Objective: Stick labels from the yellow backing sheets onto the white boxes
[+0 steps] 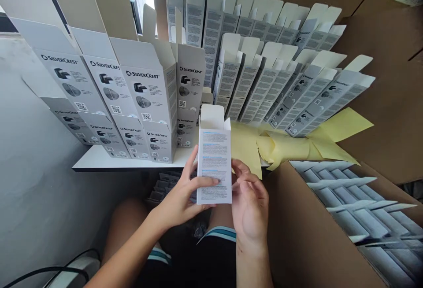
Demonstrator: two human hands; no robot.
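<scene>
In the head view a small white carton box (pixel 214 160) stands upright before me, its printed text panel facing me and its top flap raised. My left hand (pixel 185 191) is closed around the box from the left, with a finger lying across the printed panel. Close against the box's right edge is my right hand (pixel 251 195), palm up, with fingers curled and drawn together near the thumb. Whatever those fingertips may hold is hidden or too small to make out.
Stacked SilverCrest boxes (pixel 142 90) with raised flaps stand on a white shelf (pixel 132 163) at left. More open-topped boxes (pixel 257 81) fill the back. Yellow paper (pixel 291 149) lies beneath them. A large cardboard carton (pixel 297 230) of packed flat pieces (pixel 366 204) is at right.
</scene>
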